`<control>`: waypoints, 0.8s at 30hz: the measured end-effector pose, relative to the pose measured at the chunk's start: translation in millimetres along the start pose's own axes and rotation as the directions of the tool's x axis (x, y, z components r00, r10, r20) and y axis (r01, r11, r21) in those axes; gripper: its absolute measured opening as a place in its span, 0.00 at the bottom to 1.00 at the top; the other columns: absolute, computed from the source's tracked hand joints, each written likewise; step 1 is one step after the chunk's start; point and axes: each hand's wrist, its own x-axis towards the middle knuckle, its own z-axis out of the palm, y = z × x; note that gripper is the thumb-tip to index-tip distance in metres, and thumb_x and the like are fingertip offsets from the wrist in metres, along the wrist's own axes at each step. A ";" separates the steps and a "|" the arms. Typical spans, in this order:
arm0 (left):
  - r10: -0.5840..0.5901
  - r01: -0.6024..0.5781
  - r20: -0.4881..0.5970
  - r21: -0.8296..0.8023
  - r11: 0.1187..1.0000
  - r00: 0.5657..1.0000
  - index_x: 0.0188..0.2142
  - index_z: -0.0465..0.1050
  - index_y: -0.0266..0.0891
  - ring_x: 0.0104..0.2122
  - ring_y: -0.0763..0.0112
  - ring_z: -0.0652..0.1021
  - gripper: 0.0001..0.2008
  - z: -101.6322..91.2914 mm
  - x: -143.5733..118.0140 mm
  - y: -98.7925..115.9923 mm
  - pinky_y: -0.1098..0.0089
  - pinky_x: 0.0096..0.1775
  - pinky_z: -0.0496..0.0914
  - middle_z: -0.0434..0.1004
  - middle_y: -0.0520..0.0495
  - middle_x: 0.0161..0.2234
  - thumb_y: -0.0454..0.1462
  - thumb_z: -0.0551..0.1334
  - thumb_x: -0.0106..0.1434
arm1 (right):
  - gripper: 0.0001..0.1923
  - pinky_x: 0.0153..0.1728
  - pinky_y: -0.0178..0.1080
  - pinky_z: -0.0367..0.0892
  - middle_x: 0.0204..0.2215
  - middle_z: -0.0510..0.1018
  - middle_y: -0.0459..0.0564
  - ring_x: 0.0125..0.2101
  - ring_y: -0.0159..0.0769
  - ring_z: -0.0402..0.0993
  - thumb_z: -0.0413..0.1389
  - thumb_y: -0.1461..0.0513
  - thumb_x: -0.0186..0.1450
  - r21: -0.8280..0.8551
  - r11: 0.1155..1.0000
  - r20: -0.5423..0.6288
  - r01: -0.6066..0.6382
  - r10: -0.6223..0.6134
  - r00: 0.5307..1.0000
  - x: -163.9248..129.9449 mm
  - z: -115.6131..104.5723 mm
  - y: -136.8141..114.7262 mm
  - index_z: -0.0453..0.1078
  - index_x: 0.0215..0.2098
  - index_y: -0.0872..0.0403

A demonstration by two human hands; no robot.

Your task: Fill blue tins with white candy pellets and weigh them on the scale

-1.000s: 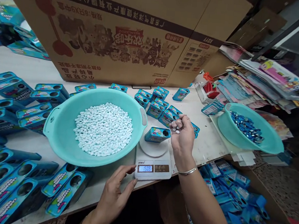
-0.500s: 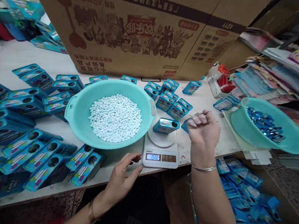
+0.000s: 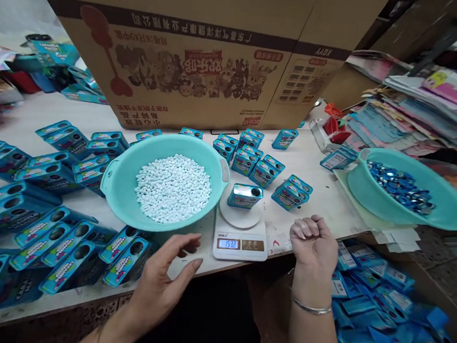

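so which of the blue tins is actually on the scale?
The lone blue tin on the white scale, between the basin of white tablets and the right hand. Every other tin lies on the table.

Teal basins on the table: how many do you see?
2. One teal basin, left of the scale, holds white tablets. The other basin, at the right edge, holds blue caps.

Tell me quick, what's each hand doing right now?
Left hand: open, holding nothing, hovering beside the scale.
Right hand: closed in a fist; whether it holds anything cannot be told.
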 end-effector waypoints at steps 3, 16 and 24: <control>0.174 -0.180 0.051 0.158 0.971 0.983 0.55 0.66 0.42 0.43 0.63 0.77 0.18 -11.8 44.2 21.2 0.63 0.44 0.73 0.76 0.43 0.45 0.38 0.59 0.66 | 0.08 0.16 0.26 0.52 0.15 0.52 0.34 0.15 0.23 0.52 0.57 0.66 0.61 0.015 1.000 -0.001 -0.006 0.006 1.000 0.8 -8.3 4.8 0.61 0.28 0.53; 0.118 -0.553 0.626 0.565 0.612 0.771 0.43 0.71 0.39 0.47 0.54 0.74 0.12 64.3 187.2 31.9 0.42 0.60 0.51 0.78 0.43 0.41 0.34 0.64 0.59 | 0.11 0.15 0.26 0.55 0.15 0.53 0.34 0.15 0.23 0.53 0.62 0.67 0.55 0.147 0.987 -0.086 0.065 -0.053 0.995 -2.0 -62.6 -27.1 0.62 0.28 0.54; 0.314 -0.623 0.553 0.559 0.547 0.772 0.44 0.73 0.38 0.44 0.56 0.76 0.15 107.1 335.4 105.6 0.54 0.53 0.59 0.79 0.44 0.39 0.40 0.62 0.56 | 0.09 0.14 0.25 0.56 0.16 0.56 0.36 0.14 0.23 0.51 0.62 0.62 0.59 0.231 0.959 -0.197 0.166 -0.121 0.973 22.7 -124.1 -35.3 0.65 0.30 0.53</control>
